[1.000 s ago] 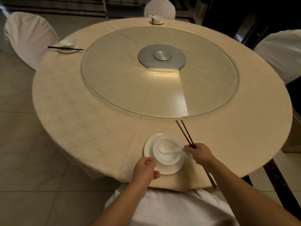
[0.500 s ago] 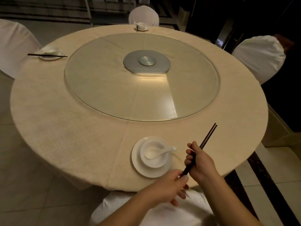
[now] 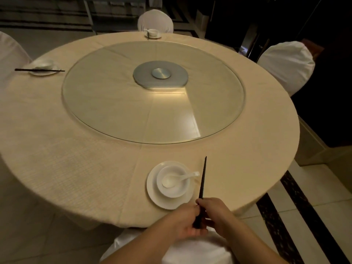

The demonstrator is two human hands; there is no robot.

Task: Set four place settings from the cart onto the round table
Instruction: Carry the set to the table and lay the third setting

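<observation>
A white plate [image 3: 154, 195] lies near the front edge of the round table [image 3: 95, 159]. On it stands a white bowl [image 3: 179, 189] with a white spoon [image 3: 177, 179] inside. Dark chopsticks [image 3: 202, 180] point away from me just right of the plate. My right hand [image 3: 217, 214] grips their near end, and my left hand [image 3: 182, 221] holds the same end from the left. Both hands hover at the table's front edge. A setting with chopsticks across its plate [image 3: 42, 69] lies far left, and another setting [image 3: 153, 33] stands at the far side.
A glass turntable [image 3: 114, 96] with a metal hub [image 3: 161, 73] covers the table's middle. White-covered chairs stand at the far side [image 3: 155, 18], at the right [image 3: 285, 63], at the left [image 3: 9, 52] and right below my arms [image 3: 190, 252].
The chopsticks have swung from leaning right to pointing almost straight away, close beside the plate. My left hand has closed in on their near end next to my right hand.
</observation>
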